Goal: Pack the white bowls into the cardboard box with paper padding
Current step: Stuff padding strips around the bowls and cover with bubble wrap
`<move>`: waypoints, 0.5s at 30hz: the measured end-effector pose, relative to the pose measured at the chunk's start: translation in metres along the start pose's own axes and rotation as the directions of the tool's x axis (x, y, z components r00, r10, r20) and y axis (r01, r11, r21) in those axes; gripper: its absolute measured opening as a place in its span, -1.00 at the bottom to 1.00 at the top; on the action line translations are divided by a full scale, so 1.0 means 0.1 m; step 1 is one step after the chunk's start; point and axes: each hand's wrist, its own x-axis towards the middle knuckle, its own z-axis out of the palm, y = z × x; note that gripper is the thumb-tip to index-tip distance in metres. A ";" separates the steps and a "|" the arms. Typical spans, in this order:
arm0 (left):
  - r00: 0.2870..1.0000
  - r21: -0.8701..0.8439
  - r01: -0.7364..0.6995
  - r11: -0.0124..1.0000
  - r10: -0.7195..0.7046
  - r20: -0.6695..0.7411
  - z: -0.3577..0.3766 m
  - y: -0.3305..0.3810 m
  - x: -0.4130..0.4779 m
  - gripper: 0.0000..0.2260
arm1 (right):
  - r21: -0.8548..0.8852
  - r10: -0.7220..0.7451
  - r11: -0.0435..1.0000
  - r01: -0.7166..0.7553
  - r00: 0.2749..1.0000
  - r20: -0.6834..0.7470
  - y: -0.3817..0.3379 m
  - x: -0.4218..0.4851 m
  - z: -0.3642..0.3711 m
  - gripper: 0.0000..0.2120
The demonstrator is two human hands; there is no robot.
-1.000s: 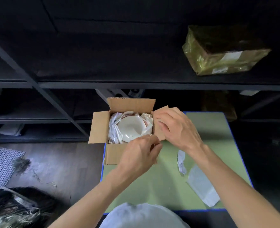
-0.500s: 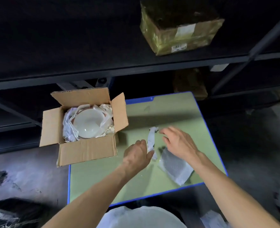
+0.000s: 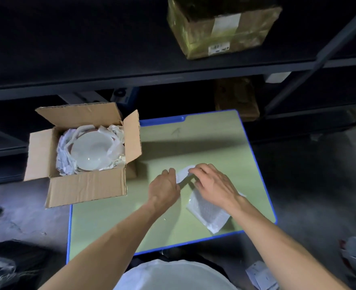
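I read one green rectangular table (image 3: pixel 214 143) with a blue edge. The open brown cardboard box (image 3: pixel 85 191) overhangs its far-left corner. Inside it, the round white bowl (image 3: pixel 89 151) sits upright in crumpled white paper padding (image 3: pixel 63 155). A clear bubble-wrap sheet (image 3: pixel 208 214) lies beneath the right wrist. Right hand (image 3: pixel 212 185): fingers loosely extended, tips on a small white paper strip (image 3: pixel 182 174). Left hand (image 3: pixel 164 189): curled against that strip; I cannot confirm a grip.
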 end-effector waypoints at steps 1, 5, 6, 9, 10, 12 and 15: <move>1.000 0.008 -0.012 1.000 0.012 -0.010 -0.06 -0.01 -0.05 -0.81 | 0.009 -0.022 1.000 0.022 0.999 -0.026 -0.03 0.03 -0.04 -0.64; 0.988 -0.010 -0.071 0.997 0.069 -0.136 -0.33 -0.02 -0.31 -0.87 | 0.000 -0.098 0.995 0.098 0.989 -0.114 -0.09 0.05 -0.25 -0.66; 0.982 -0.043 -0.101 0.994 0.093 -0.164 -0.40 -0.03 -0.38 -0.88 | -0.014 -0.117 0.993 0.117 0.987 -0.109 -0.10 0.05 -0.31 -0.64; 0.959 -0.128 -0.199 0.972 0.166 -0.230 -0.59 -0.07 -0.54 -0.89 | -0.012 -0.168 0.986 0.167 0.983 -0.079 -0.15 0.07 -0.50 -0.69; 0.951 -0.147 -0.223 0.964 0.182 -0.250 -0.65 -0.08 -0.60 -0.88 | 0.005 -0.183 0.983 0.183 0.981 -0.060 -0.18 0.08 -0.57 -0.73; 0.938 -0.196 -0.260 0.946 0.199 -0.284 -0.77 -0.09 -0.71 -0.84 | 0.076 -0.190 0.979 0.188 0.981 0.022 -0.27 0.10 -0.71 -0.81; 0.919 -0.295 -0.313 0.903 0.209 -0.335 -0.93 -0.11 -0.88 -0.85 | 0.160 -0.162 0.977 0.142 0.979 0.122 -0.45 0.11 -0.90 -0.92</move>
